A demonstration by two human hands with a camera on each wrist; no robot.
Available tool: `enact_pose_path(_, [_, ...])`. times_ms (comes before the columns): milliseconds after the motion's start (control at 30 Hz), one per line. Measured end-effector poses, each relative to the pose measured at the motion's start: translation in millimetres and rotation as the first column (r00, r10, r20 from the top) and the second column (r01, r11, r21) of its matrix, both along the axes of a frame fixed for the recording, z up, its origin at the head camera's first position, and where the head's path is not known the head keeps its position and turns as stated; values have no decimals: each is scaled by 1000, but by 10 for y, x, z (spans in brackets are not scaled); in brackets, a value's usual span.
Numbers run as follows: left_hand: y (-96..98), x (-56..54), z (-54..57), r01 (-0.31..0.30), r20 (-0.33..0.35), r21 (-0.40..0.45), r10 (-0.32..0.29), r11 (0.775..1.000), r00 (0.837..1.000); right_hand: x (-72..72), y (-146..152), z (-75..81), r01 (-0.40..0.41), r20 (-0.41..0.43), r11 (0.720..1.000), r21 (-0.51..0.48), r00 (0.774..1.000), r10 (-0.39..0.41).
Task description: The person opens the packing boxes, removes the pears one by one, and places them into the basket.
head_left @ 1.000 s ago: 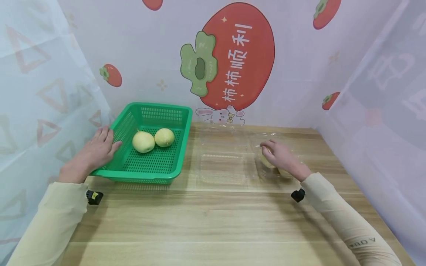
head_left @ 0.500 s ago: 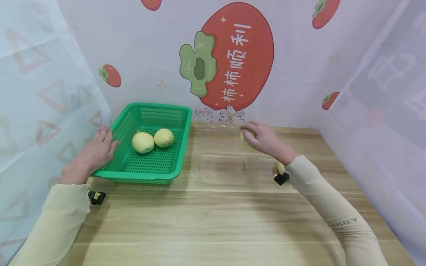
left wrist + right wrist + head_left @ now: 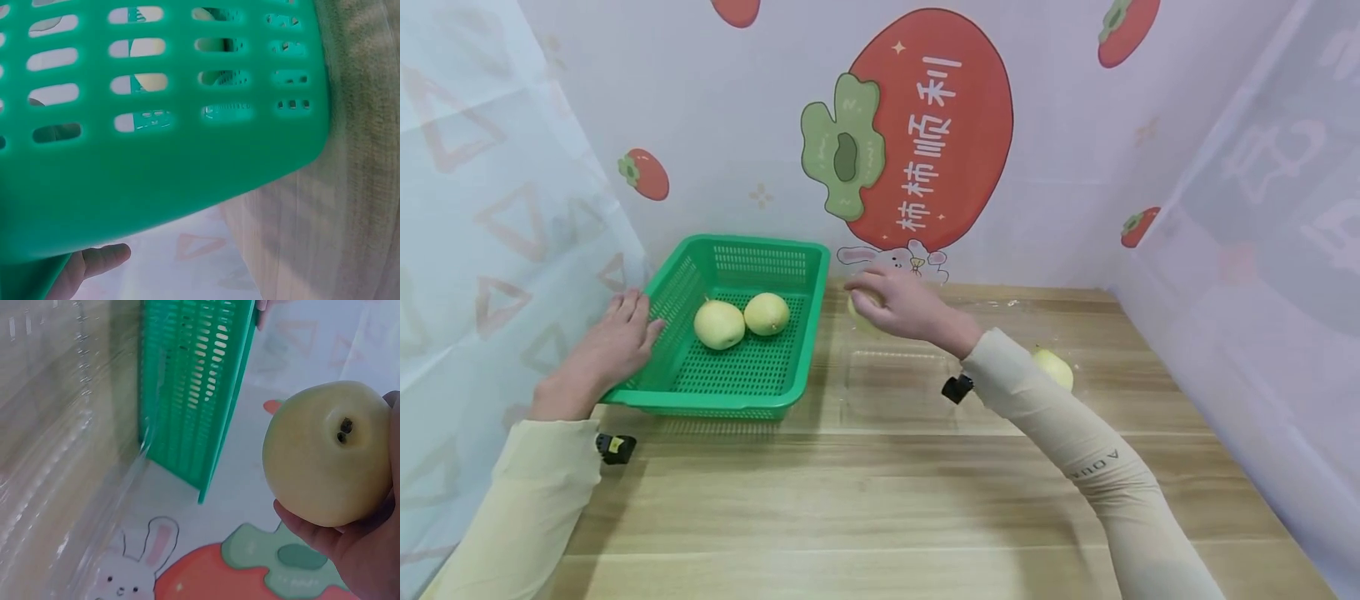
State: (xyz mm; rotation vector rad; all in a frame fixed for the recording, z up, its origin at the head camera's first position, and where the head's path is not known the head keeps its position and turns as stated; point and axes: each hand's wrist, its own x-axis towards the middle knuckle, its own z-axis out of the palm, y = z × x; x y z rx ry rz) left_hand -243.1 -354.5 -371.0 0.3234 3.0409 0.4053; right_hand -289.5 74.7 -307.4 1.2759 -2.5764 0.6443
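Observation:
My right hand (image 3: 902, 304) holds a pale yellow pear (image 3: 328, 453) in the air, above the far part of a clear plastic clamshell box (image 3: 895, 387). Its fingers wrap round the pear, whose dark blossom end faces the right wrist camera. On the left rim of a green plastic basket (image 3: 722, 398) rests my left hand (image 3: 613, 346), fingers extended. The basket's slotted wall fills most of the left wrist view, with a fingertip (image 3: 109, 257) showing past the rim. Inside the basket lie two pears, one with a stem (image 3: 720, 325) and a rounder pear (image 3: 767, 314) touching it.
To the right, partly behind my right sleeve (image 3: 1022, 379), another pear (image 3: 1054, 369) sits among clear plastic. The wooden table (image 3: 820, 500) extends toward me. A printed fabric wall (image 3: 1060, 150) stands behind, with white side sheets (image 3: 1262, 250) left and right.
My right hand has lifted a pear from the clear plastic at right and carried it left, toward the basket. The pear left behind has come into view. My left hand stays on the rim.

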Motion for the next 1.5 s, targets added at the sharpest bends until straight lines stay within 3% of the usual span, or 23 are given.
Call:
enact_pose_path(167, [-3,5,-6,6,-2,-3,-6,1000,1000,-35,-281,56,-39,-7,999,29,999,39])
enact_pose_path(400, [12,20,5,-9,-15,-21,8,1000,1000,-75,-728,133,-70,77,989,134,995,60])
enact_pose_path(600, [12,32,4,-15,-16,-31,15,999,1000,-120,-1054,148,-97,62,975,202,994,86])
enact_pose_path(1100, [35,6,1,-15,-44,-49,13,999,999,-145,-1738,-17,-174,115,942,286,982,147])
enact_pose_path(1333, [36,1,-23,-15,-15,-66,14,998,1000,-212,-1973,-121,-191,200,934,302,971,134])
enact_pose_path(1500, [34,-9,-30,-9,-35,-66,7,998,999,-285,-2048,-85,-173,237,928,329,967,96])
